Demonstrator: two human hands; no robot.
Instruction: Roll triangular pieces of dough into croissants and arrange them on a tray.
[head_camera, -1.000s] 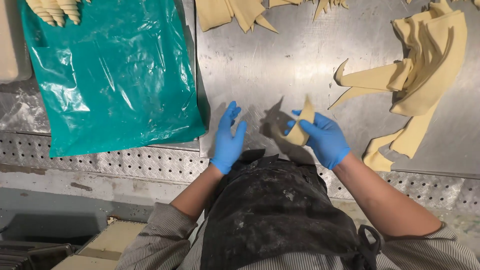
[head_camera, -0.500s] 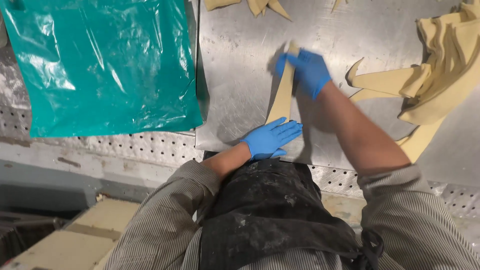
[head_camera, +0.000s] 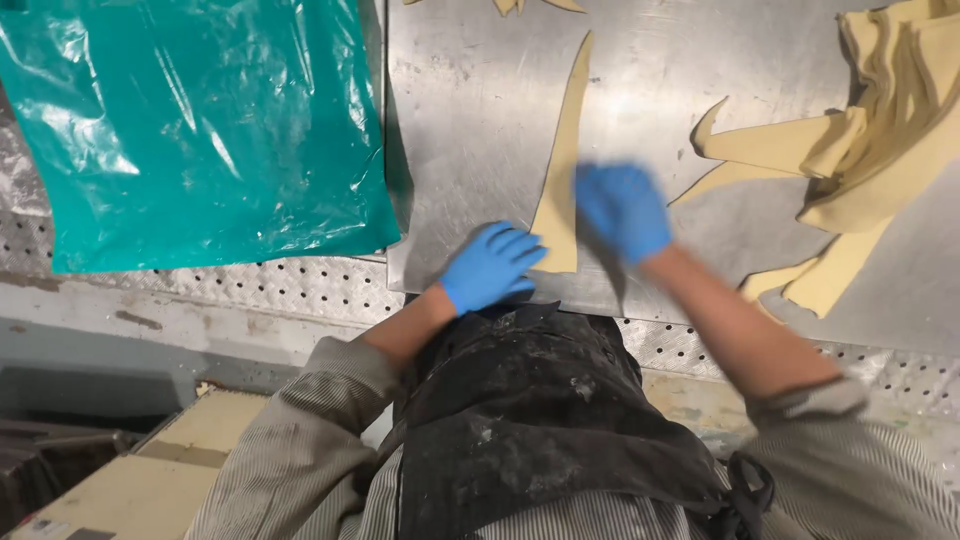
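Observation:
A long thin triangle of pale yellow dough (head_camera: 566, 150) lies flat on the steel table (head_camera: 470, 110), its point away from me and its wide base near the front edge. My left hand (head_camera: 490, 265), in a blue glove, rests flat beside the base, fingertips at the dough's left corner. My right hand (head_camera: 622, 208), also blue-gloved and blurred by motion, hovers just right of the dough's lower part with fingers spread. Neither hand grips anything.
A heap of cut dough strips (head_camera: 880, 120) lies at the right. A teal plastic sheet (head_camera: 190, 130) covers the surface to the left. More dough tips (head_camera: 525, 6) show at the far edge. A perforated metal ledge (head_camera: 300, 285) runs along the front.
The dough triangle was stretched out away from me and now lies flat. My right hand came back from the far tip toward the base. My left hand stayed at the base.

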